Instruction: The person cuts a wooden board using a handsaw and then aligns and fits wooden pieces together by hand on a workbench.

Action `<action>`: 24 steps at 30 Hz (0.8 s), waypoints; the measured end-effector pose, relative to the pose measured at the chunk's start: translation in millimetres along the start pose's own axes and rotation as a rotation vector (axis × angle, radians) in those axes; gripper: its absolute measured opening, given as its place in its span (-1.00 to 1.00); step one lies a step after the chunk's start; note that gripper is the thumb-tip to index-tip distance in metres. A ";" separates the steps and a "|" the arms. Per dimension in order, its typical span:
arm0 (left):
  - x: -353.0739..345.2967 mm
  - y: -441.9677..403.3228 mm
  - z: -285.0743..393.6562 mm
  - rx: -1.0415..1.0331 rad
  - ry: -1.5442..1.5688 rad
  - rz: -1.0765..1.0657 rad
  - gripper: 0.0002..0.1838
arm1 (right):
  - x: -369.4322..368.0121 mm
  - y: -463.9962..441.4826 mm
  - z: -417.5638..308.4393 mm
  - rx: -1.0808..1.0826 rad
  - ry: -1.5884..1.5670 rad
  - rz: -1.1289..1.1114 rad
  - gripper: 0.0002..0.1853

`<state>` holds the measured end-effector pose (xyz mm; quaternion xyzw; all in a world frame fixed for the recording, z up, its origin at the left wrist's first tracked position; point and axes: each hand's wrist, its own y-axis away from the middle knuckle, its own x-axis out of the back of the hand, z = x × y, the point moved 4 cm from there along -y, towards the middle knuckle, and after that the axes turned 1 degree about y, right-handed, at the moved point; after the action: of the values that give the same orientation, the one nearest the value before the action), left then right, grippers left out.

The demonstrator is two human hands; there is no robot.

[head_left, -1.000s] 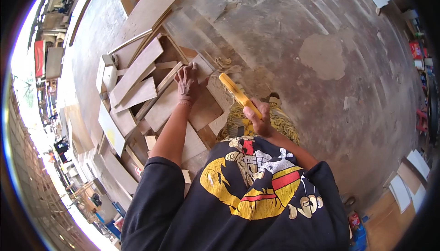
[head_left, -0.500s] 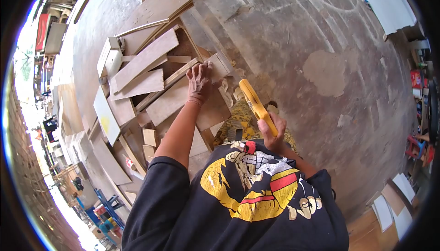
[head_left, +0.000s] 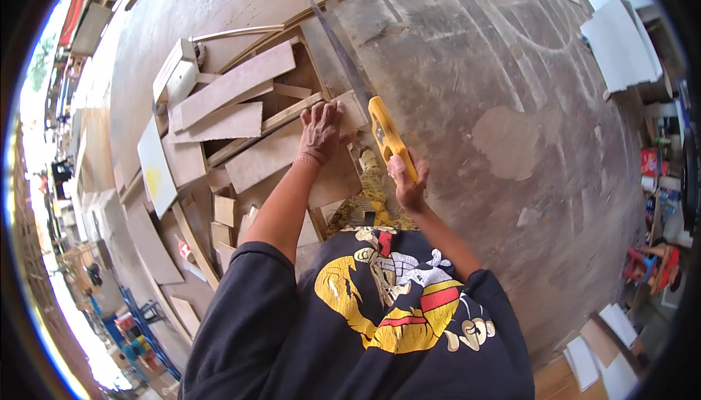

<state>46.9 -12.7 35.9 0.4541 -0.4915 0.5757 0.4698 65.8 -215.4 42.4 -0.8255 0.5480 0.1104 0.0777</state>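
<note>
Right of the saw (head_left: 388,128), a broad stretch of floor (head_left: 453,203) leaves room to pass. Left of it, piled boards (head_left: 234,87), the left hand (head_left: 321,133) resting on them and a leg (head_left: 372,192) block the way.

The saw handle (head_left: 391,139) looks like hard yellow plastic, smooth with a faint sheen; its blade (head_left: 343,55) is thin grey metal, dull rather than bright. The long board (head_left: 234,86) is bare, pale wood, matt and smooth-faced, and the shorter board (head_left: 223,124) beneath it ends in a rough, ragged edge. A white panel (head_left: 155,162) has a flat, coated-looking face with a yellow stain. The floor (head_left: 467,56) resembles worn concrete, matt and scuffed, with a lighter patch (head_left: 504,144). White sheets (head_left: 621,46) near its upper right corner look smooth. The shirt (head_left: 241,312) is matt black cloth, its print (head_left: 398,301) crackled; the trousers (head_left: 372,192) are patterned cloth.
</note>
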 end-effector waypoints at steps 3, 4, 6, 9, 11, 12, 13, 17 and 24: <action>6.3 0.4 2.4 0.026 -0.005 -0.007 -0.23 | -0.2 -0.1 4.9 0.044 0.029 0.056 -0.79; 6.6 1.1 1.2 0.042 -0.003 0.001 -0.23 | 1.1 -0.5 4.9 0.028 0.019 0.034 -0.79; 5.1 1.1 1.1 0.016 -0.014 -0.009 -0.22 | 2.1 -0.7 5.5 0.011 0.014 0.004 -0.79; 6.0 0.3 1.0 0.024 0.007 -0.058 -0.22 | 1.2 2.6 2.3 0.000 -0.025 -0.001 -0.79; 5.4 0.4 0.8 0.025 0.001 -0.046 -0.22 | 1.1 3.6 0.0 0.008 -0.030 -0.017 -0.78; 5.5 0.0 0.8 0.019 -0.009 -0.034 -0.22 | 0.8 3.5 -0.3 0.008 -0.028 -0.020 -0.78; 4.9 0.2 0.6 0.022 -0.007 -0.032 -0.22 | 0.7 3.6 -0.2 0.005 -0.026 -0.021 -0.79; 3.8 0.9 0.3 0.012 -0.026 0.006 -0.22 | 0.2 2.9 11.0 0.059 0.074 -0.017 -0.78; -0.4 0.2 -0.6 0.050 -0.084 -0.053 -0.19 | -12.7 10.5 -0.3 0.258 0.432 -0.001 -0.79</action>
<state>46.8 -12.2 35.5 0.5023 -0.4842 0.5556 0.4523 51.4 -208.2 46.0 -0.8133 0.5613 -0.1394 0.0637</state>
